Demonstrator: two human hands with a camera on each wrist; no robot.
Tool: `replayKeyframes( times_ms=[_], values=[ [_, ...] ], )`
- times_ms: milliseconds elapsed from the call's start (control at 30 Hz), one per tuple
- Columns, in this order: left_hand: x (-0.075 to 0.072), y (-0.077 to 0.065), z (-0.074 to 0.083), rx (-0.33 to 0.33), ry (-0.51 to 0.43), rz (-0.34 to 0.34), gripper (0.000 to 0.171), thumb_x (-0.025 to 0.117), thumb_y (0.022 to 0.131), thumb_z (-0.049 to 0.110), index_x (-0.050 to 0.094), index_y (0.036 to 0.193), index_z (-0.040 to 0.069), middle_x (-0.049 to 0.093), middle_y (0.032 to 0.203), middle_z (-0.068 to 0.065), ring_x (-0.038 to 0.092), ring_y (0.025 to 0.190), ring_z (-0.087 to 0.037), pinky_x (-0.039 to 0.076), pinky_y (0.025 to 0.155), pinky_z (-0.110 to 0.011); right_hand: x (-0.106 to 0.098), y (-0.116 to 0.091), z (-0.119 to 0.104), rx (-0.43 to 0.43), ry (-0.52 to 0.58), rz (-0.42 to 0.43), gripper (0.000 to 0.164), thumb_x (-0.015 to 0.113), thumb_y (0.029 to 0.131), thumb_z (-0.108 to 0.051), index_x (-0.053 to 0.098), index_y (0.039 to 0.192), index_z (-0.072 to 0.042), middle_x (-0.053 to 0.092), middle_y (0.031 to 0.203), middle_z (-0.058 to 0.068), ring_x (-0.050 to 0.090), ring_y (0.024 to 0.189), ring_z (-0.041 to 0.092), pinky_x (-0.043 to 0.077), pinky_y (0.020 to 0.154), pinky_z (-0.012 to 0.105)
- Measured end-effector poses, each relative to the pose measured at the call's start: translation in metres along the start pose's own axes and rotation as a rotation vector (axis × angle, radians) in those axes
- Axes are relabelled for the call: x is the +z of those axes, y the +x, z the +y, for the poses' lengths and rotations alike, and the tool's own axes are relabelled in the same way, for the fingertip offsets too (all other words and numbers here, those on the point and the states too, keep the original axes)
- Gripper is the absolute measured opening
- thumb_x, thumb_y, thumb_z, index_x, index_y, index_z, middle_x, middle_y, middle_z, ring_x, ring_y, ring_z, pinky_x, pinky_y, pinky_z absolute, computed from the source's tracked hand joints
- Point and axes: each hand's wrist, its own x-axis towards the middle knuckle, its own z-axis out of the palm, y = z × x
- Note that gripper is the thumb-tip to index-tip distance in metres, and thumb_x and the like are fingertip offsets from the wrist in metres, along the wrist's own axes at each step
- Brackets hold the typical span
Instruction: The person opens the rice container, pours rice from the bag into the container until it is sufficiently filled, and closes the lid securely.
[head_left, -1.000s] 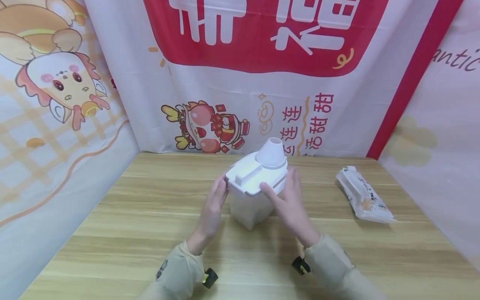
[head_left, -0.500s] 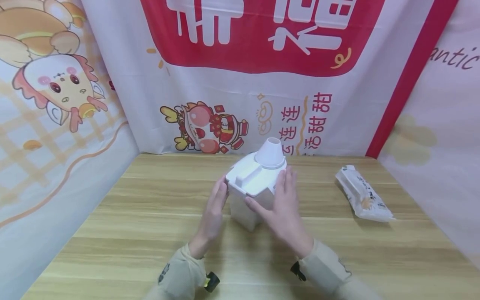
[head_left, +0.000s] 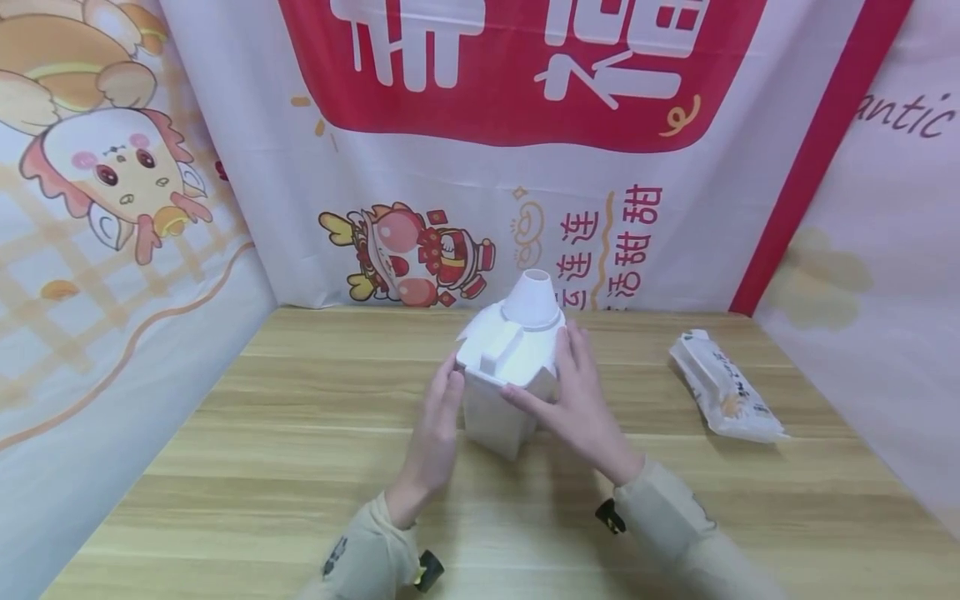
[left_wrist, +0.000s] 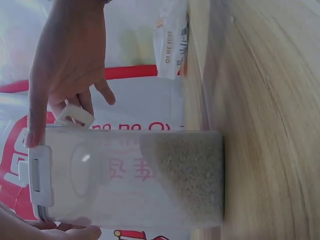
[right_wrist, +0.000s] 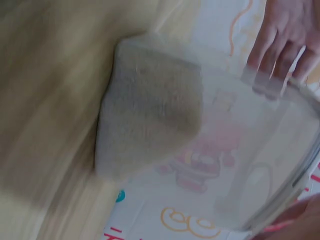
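Observation:
A clear storage container [left_wrist: 125, 175] with a white lid [head_left: 498, 337] stands on the table, partly filled with pale grain [left_wrist: 187, 172]. On the lid's far side rises a white cone-shaped piece [head_left: 531, 302]. My left hand [head_left: 437, 425] holds the container's left side near the lid, several fingertips against its wall in the right wrist view. My right hand [head_left: 581, 408] is at the right side, thumb on the lid's front edge and fingers around a swung-out latch [left_wrist: 75, 115]. Another latch [left_wrist: 41, 176] lies flat against the wall.
A white printed packet [head_left: 727, 387] lies at the table's right. The wooden table [head_left: 225, 492] ends at a printed cloth backdrop [head_left: 300, 208], with cloth walls on both sides.
The container has turned slightly counter-clockwise, its cone-shaped piece shifting left. My right thumb has moved from the lid's right edge to its front edge. The right latch now sticks out.

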Motion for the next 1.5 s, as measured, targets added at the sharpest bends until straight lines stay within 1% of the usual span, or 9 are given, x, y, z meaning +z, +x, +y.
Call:
replayKeyframes(
  times_ms=[167,367,633,800,900,1033,1200,1333,1500],
  values=[
    [0.004,-0.003,0.002,0.016,-0.001,0.024,0.056,0.023,0.108,0.039,0.025,0.154,0.006,0.028,0.157,-0.007,0.027,0.142,-0.022,0.021,0.115,-0.051,-0.007,0.008,0.008,-0.042,0.031,-0.069,0.117,0.070,0.079,-0.065,0.004,0.158,-0.010,-0.008,0.163,0.004,-0.006,0.147,0.029,0.010,0.112,0.064],
    [0.010,-0.009,0.006,0.027,0.060,0.047,0.058,0.021,0.108,0.040,0.026,0.154,0.006,0.029,0.155,-0.010,0.028,0.140,-0.023,0.021,0.115,-0.051,-0.016,0.018,0.020,-0.094,0.131,-0.150,0.110,0.075,0.081,-0.055,0.007,0.159,-0.016,-0.007,0.163,-0.001,-0.002,0.147,0.025,0.013,0.112,0.063],
    [0.022,-0.019,0.012,0.017,0.040,0.045,0.059,0.018,0.108,0.039,0.022,0.155,0.004,0.024,0.157,-0.013,0.026,0.142,-0.025,0.020,0.115,-0.052,-0.026,0.027,0.038,-0.135,0.165,-0.234,0.106,0.075,0.082,-0.051,0.009,0.159,-0.021,-0.006,0.162,-0.011,-0.005,0.147,0.019,0.007,0.110,0.067],
    [0.029,-0.025,0.018,-0.001,0.016,0.032,0.060,0.019,0.107,0.043,0.021,0.156,0.007,0.022,0.158,-0.010,0.024,0.142,-0.024,0.019,0.115,-0.054,-0.028,0.031,0.052,-0.180,0.222,-0.271,0.096,0.072,0.086,-0.046,0.010,0.158,-0.030,-0.004,0.161,-0.017,-0.006,0.147,0.014,0.005,0.110,0.069],
    [0.030,-0.028,0.020,0.003,0.004,0.002,0.060,0.019,0.108,0.042,0.022,0.155,0.006,0.023,0.157,-0.011,0.025,0.141,-0.026,0.020,0.114,-0.055,-0.029,0.031,0.056,-0.170,0.254,-0.275,0.089,0.068,0.090,-0.044,0.010,0.157,-0.035,-0.002,0.160,-0.019,-0.005,0.147,0.014,0.004,0.110,0.069],
    [0.026,-0.028,0.023,0.057,-0.018,-0.046,0.056,0.015,0.109,0.035,0.027,0.153,0.002,0.031,0.152,-0.015,0.034,0.137,-0.027,0.027,0.113,-0.052,-0.028,0.026,0.052,-0.153,0.241,-0.226,0.078,0.059,0.096,-0.046,0.012,0.157,-0.035,0.001,0.160,-0.018,-0.001,0.147,0.014,0.005,0.112,0.066],
    [0.016,-0.023,0.026,0.099,-0.028,-0.079,0.054,0.008,0.110,0.031,0.031,0.151,0.003,0.038,0.149,-0.014,0.041,0.133,-0.026,0.035,0.110,-0.047,-0.019,0.014,0.039,-0.223,0.177,-0.119,0.074,0.055,0.099,-0.044,0.017,0.158,-0.021,0.002,0.162,-0.011,0.000,0.148,0.017,0.004,0.114,0.061],
    [0.008,-0.017,0.028,0.075,0.061,-0.048,0.057,0.009,0.110,0.033,0.040,0.147,0.004,0.045,0.146,-0.012,0.047,0.129,-0.027,0.040,0.106,-0.046,-0.009,0.004,0.032,-0.323,0.135,-0.037,0.073,0.057,0.098,-0.039,0.024,0.156,-0.011,0.007,0.163,-0.001,-0.002,0.148,0.022,0.003,0.114,0.062],
    [-0.002,-0.007,0.026,0.136,0.171,0.054,0.054,0.016,0.110,0.030,0.056,0.130,0.000,0.060,0.128,-0.014,0.057,0.115,-0.027,0.047,0.098,-0.046,0.001,-0.002,0.028,-0.452,0.041,0.071,0.070,0.056,0.099,-0.042,0.033,0.150,0.000,0.022,0.159,0.016,0.004,0.148,0.031,0.005,0.115,0.060]
  ],
)
